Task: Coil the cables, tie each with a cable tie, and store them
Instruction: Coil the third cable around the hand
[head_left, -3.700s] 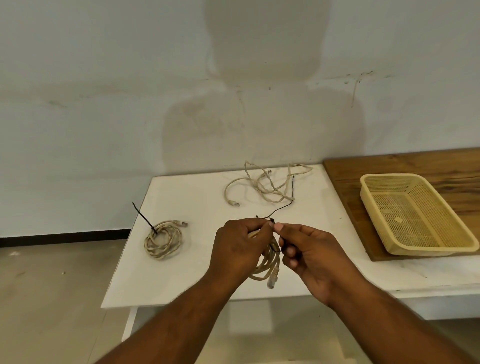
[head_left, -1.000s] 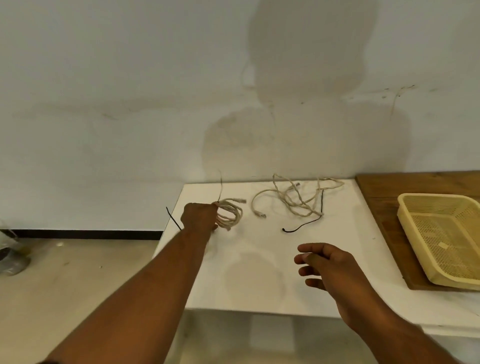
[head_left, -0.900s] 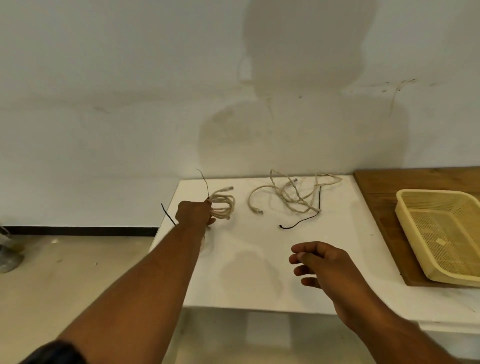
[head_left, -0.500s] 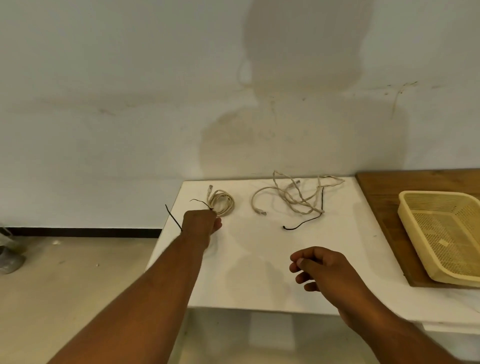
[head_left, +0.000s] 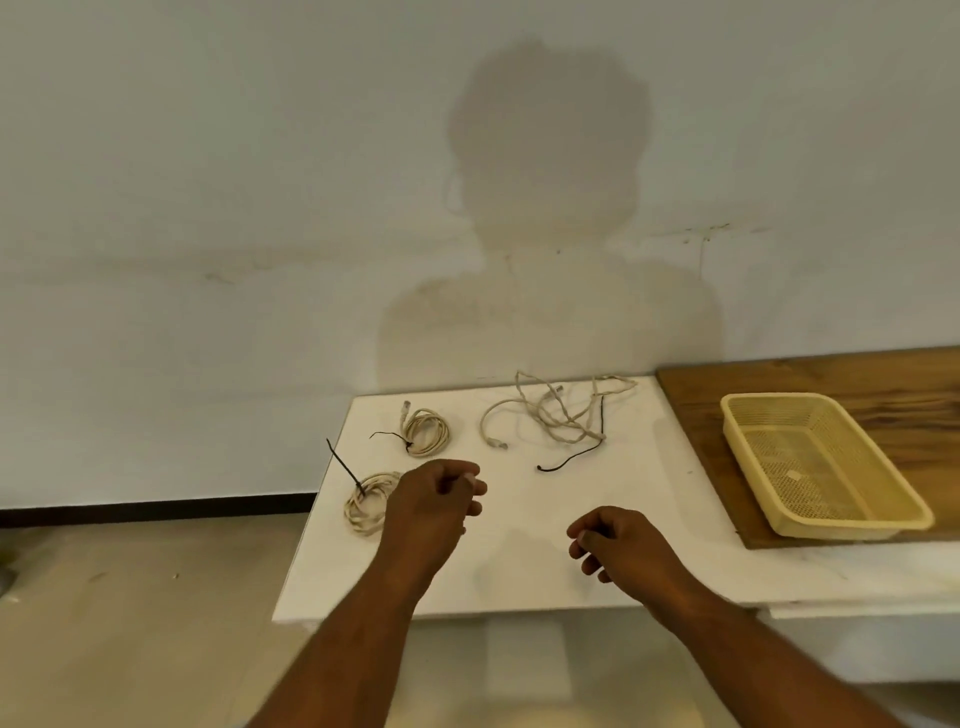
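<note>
two tied coils (head_left: 426, 433) left on table (head_left: 519, 582), loose cable (head_left: 556, 415) behind — basket (head_left: 815, 462) right

White table (head_left: 649, 493), wooden board (head_left: 883, 379), pale wall (head_left: 208, 156)

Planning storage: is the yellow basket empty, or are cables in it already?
Empty of cables: the yellow basket shows only bare mesh and a small pale patch; far coil and near coil lie on the table.

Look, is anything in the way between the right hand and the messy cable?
Only a loose black cable tie lies flat on the table between the right hand and the tangled cable. Nothing blocks the reach.
</note>
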